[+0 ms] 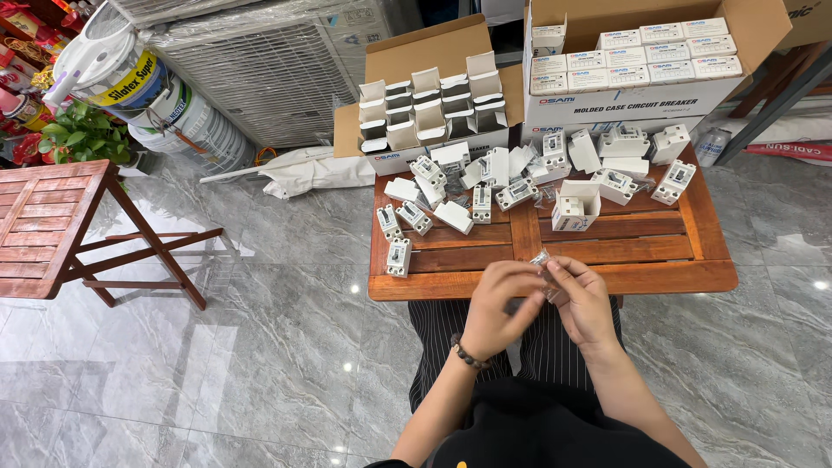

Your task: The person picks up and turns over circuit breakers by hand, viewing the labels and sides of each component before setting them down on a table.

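While seated at the low table, both hands working close together above its near edge.

Left hand [501, 305]: curled, fingers [520, 276] pinched narrow on a small clear plastic packet [543, 260]; beaded bracelet [469, 354] at the wrist.
Right hand [583, 303]: fingertips [559, 270] closed on the same packet from the other side, touching those of the left.
Packet: held between both sets of fingertips, just over the table's front rail; contents too small to tell.
Surface: slatted reddish wooden table [659, 276], just beyond the fingers.
Beyond the fingers: scattered white circuit breakers [399, 256] and small white cartons; one open carton [575, 206] standing straight ahead of the fingertips.
Far beyond the fingers: two large cardboard boxes, one [433, 52] holding opened small cartons, the other [641, 95] holding closed ones in rows.
Floor: polished grey marble tile [277, 347], glossy with light spots.
Well left of the fingers: second slatted wooden table [43, 225], a green potted plant [78, 134], paint buckets [139, 87], a wrapped air-conditioner unit [260, 69].
Below the hands: striped dark trousers [537, 355].
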